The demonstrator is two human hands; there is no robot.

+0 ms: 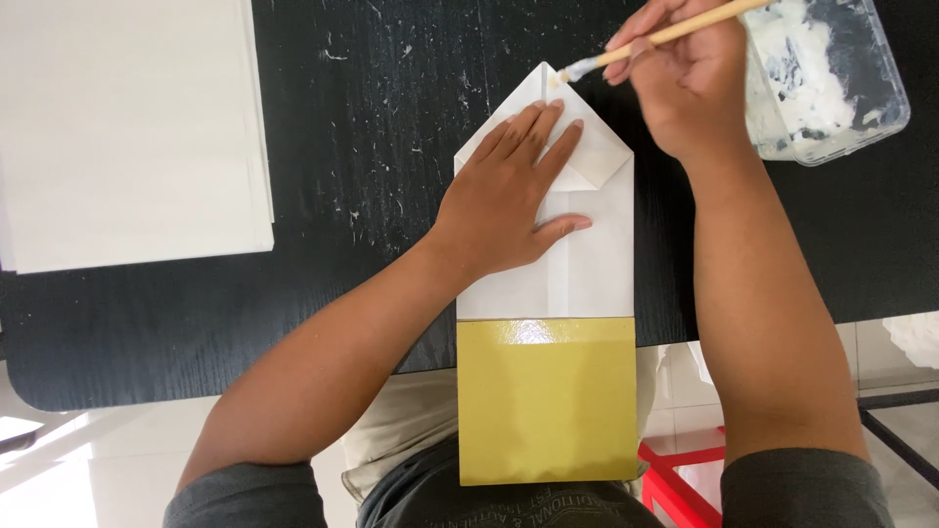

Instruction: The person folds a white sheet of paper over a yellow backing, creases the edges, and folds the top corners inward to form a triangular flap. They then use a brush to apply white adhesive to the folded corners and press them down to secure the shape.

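lying at the far left of the black table, a stack of white paper sheets sits well apart from the work, its edges squared. nearer the middle, the left hand is spread open and flat, palm down, fingers pressing on the folded white paper, which rests on the table with its pointed top away from the person and its lower part, a glossy gold sheet, hanging out past the table's near edge over the lap. this paper piece looks light, thin and easy to crease or shift, so it probably needs the flat press it has now rather than a pinch; the gold face looks slick and likely marks easily, and the safest hold seems to be on the dry white flaps away from the tip. to the right, the right hand is closed around a thin wooden brush, whose pale bristles touch the peak of the fold. further right stands a clear plastic tub smeared with white paste, just beside that hand. the table is dark woodgrain flecked with dried white specks. below it show pale floor tiles, a red plastic object and a dark frame at the right edge.
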